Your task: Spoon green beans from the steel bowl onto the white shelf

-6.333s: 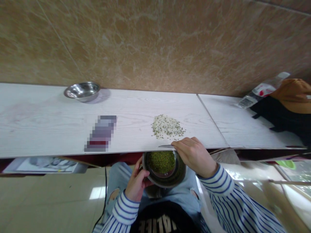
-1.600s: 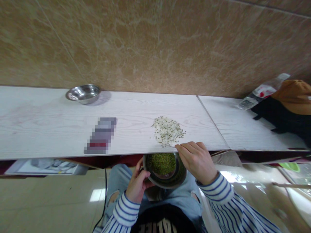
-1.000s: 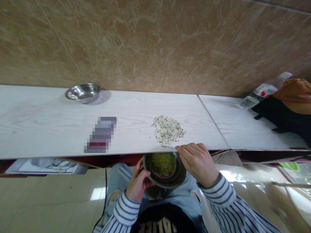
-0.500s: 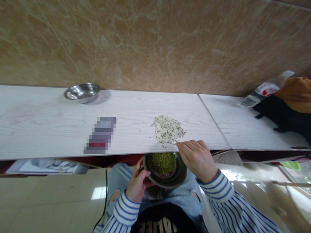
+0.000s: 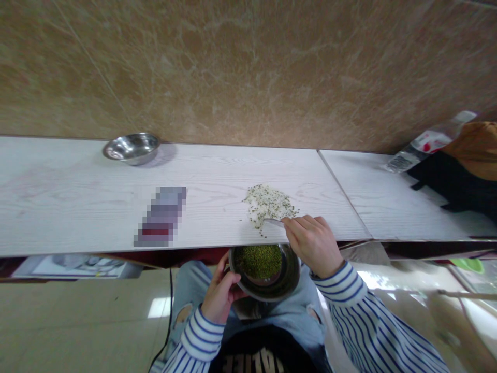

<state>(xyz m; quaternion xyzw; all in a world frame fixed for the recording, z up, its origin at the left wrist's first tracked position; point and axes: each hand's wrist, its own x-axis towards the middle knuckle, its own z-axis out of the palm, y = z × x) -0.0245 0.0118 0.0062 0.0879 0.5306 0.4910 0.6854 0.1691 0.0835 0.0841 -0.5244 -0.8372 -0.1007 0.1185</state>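
My left hand (image 5: 222, 296) grips the rim of a steel bowl (image 5: 290, 274) below the table's front edge, over my lap. Green mung beans (image 5: 261, 259) lie inside that bowl, gathered toward its far side. My right hand (image 5: 313, 243) is closed around a metal spoon (image 5: 273, 222), its tip pointing left. The spoon touches the near side of a loose pile of white rice grains mixed with green beans (image 5: 269, 201), spread on the white tabletop (image 5: 217, 176).
A second steel bowl (image 5: 132, 149) stands at the back left by the wall. A blurred-out flat object (image 5: 161, 216) lies left of the pile. At the right are a plastic bottle (image 5: 421, 144) and a black and brown cloth item (image 5: 462, 171).
My right hand has moved slightly away from me with the spoon, which is now further into the near part of the pile. The left hand and its bowl have stayed put.
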